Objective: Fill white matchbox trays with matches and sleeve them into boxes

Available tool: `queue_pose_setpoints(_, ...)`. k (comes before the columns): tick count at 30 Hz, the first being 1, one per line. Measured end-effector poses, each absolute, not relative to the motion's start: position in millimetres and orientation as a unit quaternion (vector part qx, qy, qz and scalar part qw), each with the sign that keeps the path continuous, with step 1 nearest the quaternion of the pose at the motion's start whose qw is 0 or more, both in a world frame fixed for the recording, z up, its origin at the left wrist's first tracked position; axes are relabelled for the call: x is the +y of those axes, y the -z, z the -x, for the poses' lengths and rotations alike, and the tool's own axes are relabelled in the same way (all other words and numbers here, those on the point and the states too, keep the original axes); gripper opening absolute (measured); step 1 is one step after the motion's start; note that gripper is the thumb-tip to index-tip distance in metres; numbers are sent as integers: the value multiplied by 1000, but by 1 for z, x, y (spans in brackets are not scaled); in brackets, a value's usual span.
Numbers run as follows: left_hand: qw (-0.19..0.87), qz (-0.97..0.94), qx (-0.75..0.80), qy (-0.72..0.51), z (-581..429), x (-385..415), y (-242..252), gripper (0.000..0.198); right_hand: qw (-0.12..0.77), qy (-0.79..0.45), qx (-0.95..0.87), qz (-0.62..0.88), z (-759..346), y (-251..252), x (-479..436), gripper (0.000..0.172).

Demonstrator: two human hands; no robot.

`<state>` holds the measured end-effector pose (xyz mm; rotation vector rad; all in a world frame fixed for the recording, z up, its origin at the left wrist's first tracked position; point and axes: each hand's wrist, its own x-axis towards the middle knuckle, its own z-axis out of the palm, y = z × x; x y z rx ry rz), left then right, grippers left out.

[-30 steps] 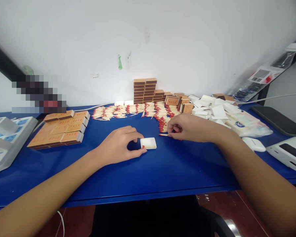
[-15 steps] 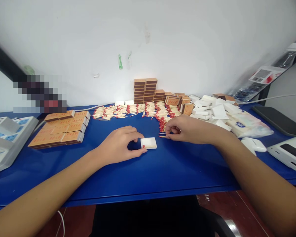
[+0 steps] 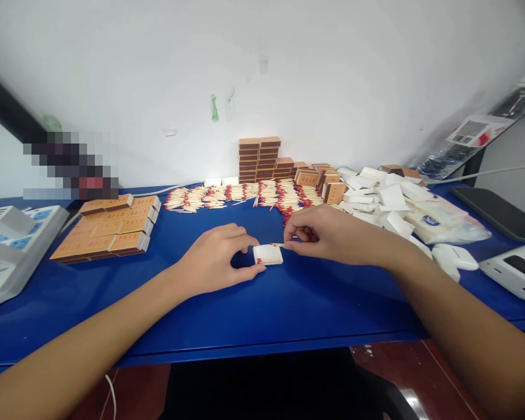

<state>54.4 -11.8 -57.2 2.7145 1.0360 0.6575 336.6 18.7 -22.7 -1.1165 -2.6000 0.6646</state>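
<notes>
A small white matchbox tray lies on the blue table, with a few red-tipped matches along its near side. My left hand steadies its left end between thumb and forefinger. Over the tray's far right corner, my right hand pinches a match by its plain end, its red head pointing left; whether there is more than one I cannot tell. Behind the tray spreads a long heap of loose matches, its right part running down close behind my right hand.
Closed orange matchboxes lie in rows at left, beside a power strip. More matchboxes are stacked against the wall. At right are piled white trays, a plastic packet, a white case and a white device.
My right hand has moved slightly left from the edge of the match heap to the tray, bringing a match over it. My left hand and the tray have barely shifted.
</notes>
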Motion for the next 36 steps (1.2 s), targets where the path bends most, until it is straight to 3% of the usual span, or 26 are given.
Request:
queue_pose_setpoints(14,63,-916,322,-231,-57,-15,60,23,112,-207,-909,344,-314,34,5,8)
queue_pose_setpoints(22,66,-916,319,-235,-57,-14,60,25,109,-222,-899,360,-314,34,7,18)
queue_pose_setpoints(36,64,-915,321,-236,-55,-14,60,26,128,-209,-911,331,-313,38,5,15)
